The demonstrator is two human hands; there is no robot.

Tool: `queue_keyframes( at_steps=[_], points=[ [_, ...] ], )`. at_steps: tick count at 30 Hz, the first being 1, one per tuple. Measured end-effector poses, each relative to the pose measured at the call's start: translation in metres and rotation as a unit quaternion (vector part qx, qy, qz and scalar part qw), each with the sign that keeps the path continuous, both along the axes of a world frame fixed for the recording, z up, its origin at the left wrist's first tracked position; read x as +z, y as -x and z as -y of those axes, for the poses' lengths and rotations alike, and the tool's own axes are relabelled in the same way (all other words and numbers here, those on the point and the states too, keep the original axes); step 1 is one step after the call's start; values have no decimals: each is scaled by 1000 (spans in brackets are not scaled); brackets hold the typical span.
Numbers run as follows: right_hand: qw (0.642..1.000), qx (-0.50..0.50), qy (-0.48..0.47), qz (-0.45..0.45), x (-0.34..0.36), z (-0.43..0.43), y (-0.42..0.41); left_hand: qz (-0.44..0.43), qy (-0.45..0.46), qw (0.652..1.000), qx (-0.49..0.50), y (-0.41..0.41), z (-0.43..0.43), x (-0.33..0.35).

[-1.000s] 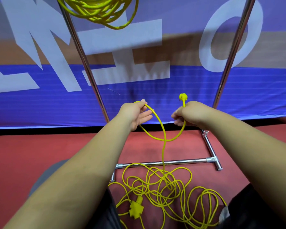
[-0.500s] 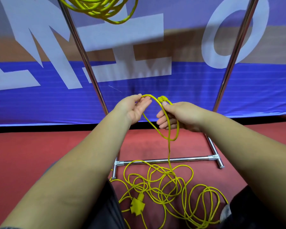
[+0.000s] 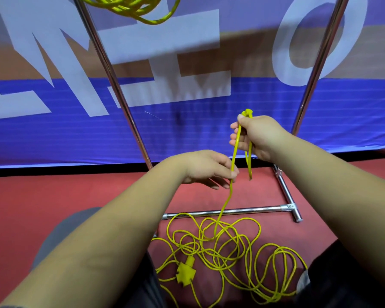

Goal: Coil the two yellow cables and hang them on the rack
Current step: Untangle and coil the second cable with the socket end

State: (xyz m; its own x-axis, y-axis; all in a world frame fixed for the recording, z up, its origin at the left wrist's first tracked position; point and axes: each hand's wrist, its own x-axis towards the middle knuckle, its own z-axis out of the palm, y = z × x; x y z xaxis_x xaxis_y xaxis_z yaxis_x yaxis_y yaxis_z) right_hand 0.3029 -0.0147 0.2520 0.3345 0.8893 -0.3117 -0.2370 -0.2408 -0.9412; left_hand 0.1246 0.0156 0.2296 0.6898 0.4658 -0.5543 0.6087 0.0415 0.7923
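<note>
1. Loose yellow cable [image 3: 227,247]: mostly tangled on the red floor [image 3: 53,192] by the rack base, socket block [image 3: 185,274] in the heap, one strand rising to the hands.
2. Right hand [image 3: 257,135]: fingers curled round the plug end plus one short loop.
3. Left hand [image 3: 205,168]: pinches the strand just below.
4. Coiled yellow cable [image 3: 129,5] already hangs on the rack [image 3: 118,94]. The second coil is barely begun and its hanging is still left to do.

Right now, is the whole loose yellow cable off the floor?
No, most of the yellow cable lies tangled on the red floor; the right hand holds one small loop.
</note>
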Motion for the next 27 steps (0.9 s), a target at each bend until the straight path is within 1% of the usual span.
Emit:
queue_keyframes(
  at_steps=[2, 4, 6, 9, 11, 15, 18, 20, 21, 22, 24, 25, 27],
  points=[
    [1000, -29, 1, -10, 1, -1, -4, 34, -21, 999, 30, -3, -1, 0],
    [999, -34, 7, -19, 1, 0, -8, 74, -42, 994, 67, -4, -2, 5],
    [1000, -7, 16, -19, 1, 3, -9, 113, -63, 987, 97, -4, -3, 13],
    [999, 35, 25, -7, -1, 8, -5, 133, -96, 977, 135, -4, -3, 18],
    [1000, 27, 16, -2, -3, 8, -1, 137, -98, 976, 135, -4, 0, 18],
    [998, -50, -14, -23, 0, -2, 1, 124, -63, 985, 97, -6, 6, 12],
    [992, -57, -36, -111, 7, -5, -3, 63, -42, 997, -13, -4, 9, 1],
    [986, -41, -43, -156, 14, -2, -7, 11, -43, 994, -100, -1, 9, -10],
    [983, -36, -44, -173, 17, -1, -10, -26, -54, 986, -153, 0, 10, -18],
    [981, -33, -44, -188, 21, 1, -14, -79, -71, 972, -210, 1, 10, -29],
    [974, -21, -38, -224, 29, 6, -24, -197, -90, 926, -310, 5, 12, -57],
    [970, -9, -34, -242, 32, 8, -29, -239, -86, 906, -338, 9, 13, -72],
    [961, 23, -25, -274, 36, 14, -34, -286, -78, 884, -361, 20, 14, -96]
  ],
)
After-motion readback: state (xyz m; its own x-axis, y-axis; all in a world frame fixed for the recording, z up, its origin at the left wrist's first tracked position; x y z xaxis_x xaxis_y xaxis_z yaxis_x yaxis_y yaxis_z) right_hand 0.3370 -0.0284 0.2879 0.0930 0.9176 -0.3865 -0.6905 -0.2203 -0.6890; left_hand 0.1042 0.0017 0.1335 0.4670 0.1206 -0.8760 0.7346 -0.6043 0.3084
